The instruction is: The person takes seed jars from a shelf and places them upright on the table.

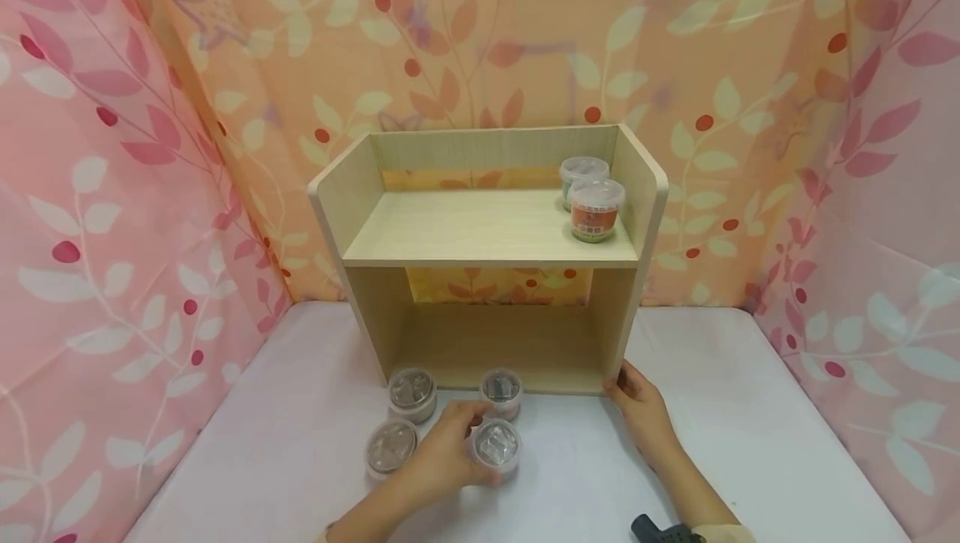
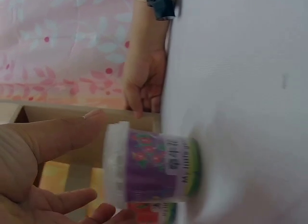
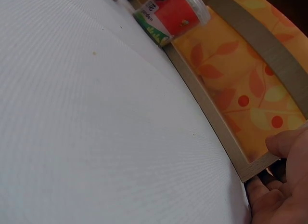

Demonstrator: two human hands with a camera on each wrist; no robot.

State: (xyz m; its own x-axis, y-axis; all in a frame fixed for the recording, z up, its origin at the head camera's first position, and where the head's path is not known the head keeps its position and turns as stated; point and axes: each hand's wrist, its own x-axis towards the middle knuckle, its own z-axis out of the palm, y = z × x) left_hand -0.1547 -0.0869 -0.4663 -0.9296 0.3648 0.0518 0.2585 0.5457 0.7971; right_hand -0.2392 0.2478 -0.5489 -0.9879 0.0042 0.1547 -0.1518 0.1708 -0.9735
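My left hand (image 1: pixel 447 449) is around the top of a lidded plastic tub (image 1: pixel 497 446) on the white table. In the left wrist view this tub (image 2: pixel 154 164) has a purple flowered label, and the thumb and fingers are spread apart by its white lid. Behind it stands a red-labelled tub (image 3: pixel 175 14), close to the shelf front. Two more lidded tubs (image 1: pixel 412 394) (image 1: pixel 391 445) sit left of the hand. My right hand (image 1: pixel 643 409) grips the lower right front corner of a wooden two-tier shelf (image 1: pixel 491 263), thumb (image 3: pixel 284 143) on the inner side.
On the upper board, at its right end, stand an orange-labelled tub (image 1: pixel 595 213) and another tub (image 1: pixel 576 168) behind it. Patterned cloth (image 1: pixel 480 51) hangs behind the shelf and along both sides of the white table (image 1: pixel 247 443).
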